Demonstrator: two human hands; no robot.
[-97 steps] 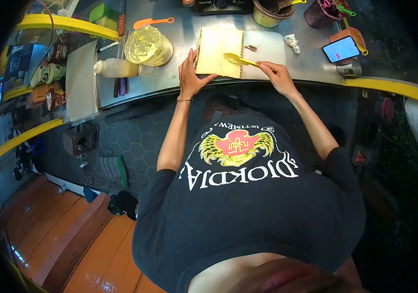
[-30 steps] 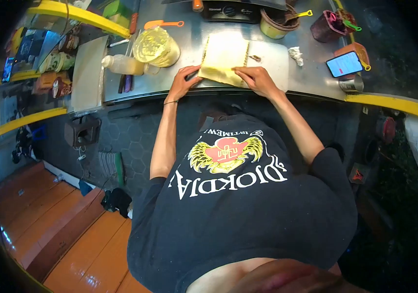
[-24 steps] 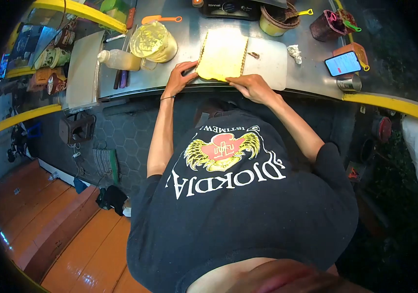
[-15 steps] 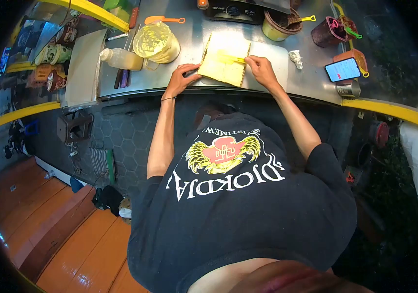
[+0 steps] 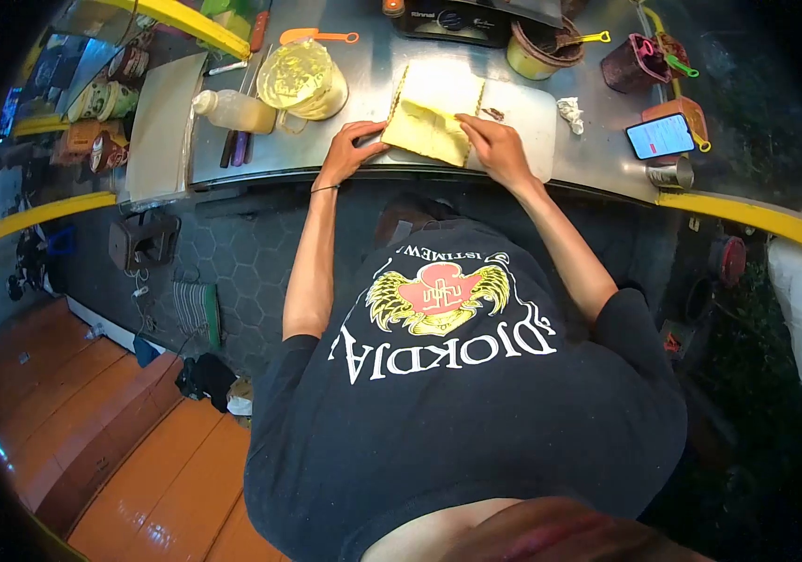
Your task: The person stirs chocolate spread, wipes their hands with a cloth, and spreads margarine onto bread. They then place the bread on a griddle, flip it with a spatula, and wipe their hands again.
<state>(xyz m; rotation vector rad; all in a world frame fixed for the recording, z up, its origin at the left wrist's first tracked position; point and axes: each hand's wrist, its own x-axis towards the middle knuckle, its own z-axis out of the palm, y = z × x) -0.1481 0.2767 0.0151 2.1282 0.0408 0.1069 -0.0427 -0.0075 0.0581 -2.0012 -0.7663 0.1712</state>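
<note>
A thick rectangular slab of bread with browned edges lies on a pale board, its top coated in a yellow spread. My left hand is at its left edge, thumb and forefinger apart and touching the side. Over the right part of the slab, my right hand is closed on a yellow spatula that lies across the top; my fingers hide most of its handle. A tub of yellow spread and a squeeze bottle stand left of the slab.
An orange spatula lies behind the tub. A brown-smeared bucket, a dark container and a phone are to the right. Crumpled tissue lies beside the board. A black Rinnai stove is at the back.
My right hand has moved slightly left and nearer to me with the yellow spatula, over the slab's right edge. A dark brown bit on the board now shows. My left hand stays put.
</note>
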